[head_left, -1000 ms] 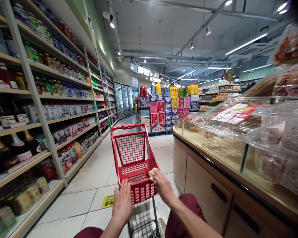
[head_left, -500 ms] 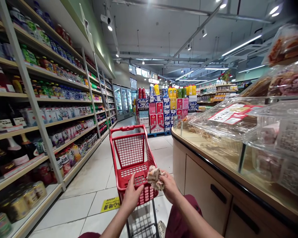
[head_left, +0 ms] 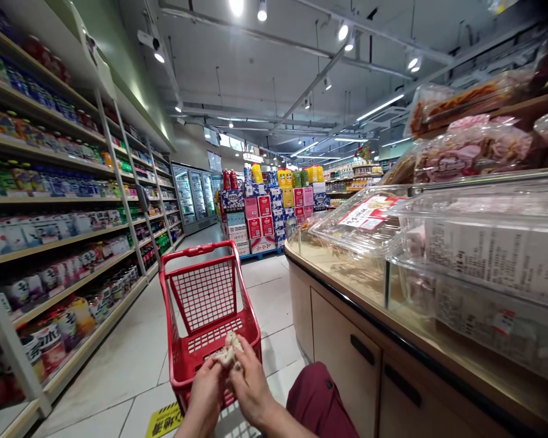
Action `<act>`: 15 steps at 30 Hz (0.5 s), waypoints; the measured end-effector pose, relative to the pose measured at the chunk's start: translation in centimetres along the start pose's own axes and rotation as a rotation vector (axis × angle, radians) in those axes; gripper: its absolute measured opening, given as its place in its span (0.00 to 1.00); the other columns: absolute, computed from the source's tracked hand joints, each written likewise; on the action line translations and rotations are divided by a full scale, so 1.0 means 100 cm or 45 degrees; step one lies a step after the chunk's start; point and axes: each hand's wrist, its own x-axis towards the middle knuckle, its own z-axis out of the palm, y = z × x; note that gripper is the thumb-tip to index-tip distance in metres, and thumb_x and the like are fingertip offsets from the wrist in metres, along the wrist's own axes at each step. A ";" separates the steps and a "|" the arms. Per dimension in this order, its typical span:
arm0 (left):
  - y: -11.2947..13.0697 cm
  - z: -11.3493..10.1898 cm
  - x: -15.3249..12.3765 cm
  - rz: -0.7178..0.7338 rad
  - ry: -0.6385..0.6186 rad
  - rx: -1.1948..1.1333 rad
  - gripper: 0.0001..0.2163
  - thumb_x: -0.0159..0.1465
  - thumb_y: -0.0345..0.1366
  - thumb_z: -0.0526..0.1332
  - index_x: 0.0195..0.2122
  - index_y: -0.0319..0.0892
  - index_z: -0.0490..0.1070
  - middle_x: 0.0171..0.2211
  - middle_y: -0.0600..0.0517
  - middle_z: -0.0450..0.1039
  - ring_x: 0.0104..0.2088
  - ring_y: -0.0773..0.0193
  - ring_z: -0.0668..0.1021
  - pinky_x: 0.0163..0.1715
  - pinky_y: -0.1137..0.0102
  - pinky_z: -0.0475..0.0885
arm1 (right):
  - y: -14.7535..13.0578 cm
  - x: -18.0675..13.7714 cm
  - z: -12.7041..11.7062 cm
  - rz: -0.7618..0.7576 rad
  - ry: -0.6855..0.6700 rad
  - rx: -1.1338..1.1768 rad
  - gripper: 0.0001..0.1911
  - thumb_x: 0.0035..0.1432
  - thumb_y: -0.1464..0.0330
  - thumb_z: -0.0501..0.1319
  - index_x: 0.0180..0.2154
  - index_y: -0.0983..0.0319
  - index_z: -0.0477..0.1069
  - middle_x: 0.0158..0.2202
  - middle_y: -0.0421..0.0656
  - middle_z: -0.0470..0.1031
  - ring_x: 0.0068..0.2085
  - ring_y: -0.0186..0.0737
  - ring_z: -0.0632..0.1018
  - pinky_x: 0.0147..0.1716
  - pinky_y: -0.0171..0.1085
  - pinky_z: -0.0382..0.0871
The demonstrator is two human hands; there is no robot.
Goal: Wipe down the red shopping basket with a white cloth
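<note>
A crumpled, off-white cloth (head_left: 229, 351) is bunched between my two hands, just above the near part of the red shopping cart (head_left: 201, 249). My left hand (head_left: 206, 384) pinches its left side. On the right, my right hand (head_left: 251, 378) has its fingers closed round the rest of it. The hands almost meet, and part of the cloth is hidden behind the fingers. The cart has a grid back panel and a slotted tray.
Shelves of bottled and canned drinks (head_left: 50, 207) line the left side. To the right stands a wooden counter (head_left: 342, 322) bearing clear plastic food boxes (head_left: 484, 237). Stacked drink cartons (head_left: 260, 225) stand ahead. A yellow floor sign (head_left: 164, 420) lies near the cart.
My left hand, open and apart from the cloth before, now grips it. Both hands have come together and lower left in view. The view has turned right, bringing the counter closer.
</note>
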 end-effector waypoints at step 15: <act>0.006 -0.038 -0.004 0.578 0.136 1.707 0.19 0.53 0.29 0.51 0.47 0.40 0.66 0.50 0.46 0.66 0.53 0.58 0.66 0.53 0.61 0.58 | 0.062 0.019 -0.024 -0.288 0.127 -0.726 0.14 0.55 0.72 0.53 0.42 0.56 0.70 0.52 0.48 0.66 0.55 0.47 0.63 0.50 0.53 0.59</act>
